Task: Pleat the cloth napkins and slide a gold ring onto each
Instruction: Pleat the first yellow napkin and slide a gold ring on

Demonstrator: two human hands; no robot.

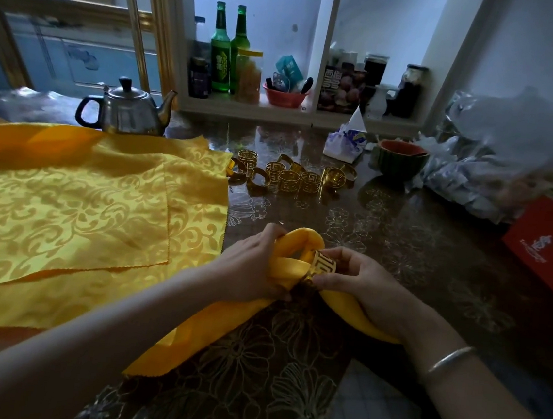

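Your left hand (252, 268) grips the bunched cloth of one yellow napkin (221, 333), fingers curled round it. Your right hand (359, 286) pinches a gold ring (322, 265) between thumb and fingertips, and the ring appears to sit round the gathered cloth, just beside its looped end. All this is near the middle of the dark flowered table (433, 260), close to you. To your left lies the pile of flat napkins (81, 206), spread wide and overlapping, its far edge near a steel teapot (125, 108). The napkin in hand comes next in size: its loop rises between your hands and its two tails trail toward you, one toward the table's near edge and one under your right wrist. Beyond it, well apart, the spare rings (288, 178) stand and lie in a loose cluster. The cloth looks thin, glossy and soft, so I judge it slips easily and the pleats will spring open if your grip loosens. Hold it tight just beside the ring, where the folds are packed. The ring looks stiff and light, and its cut pattern might snag the weave, so take it by the outer band and ease it along rather than force it.
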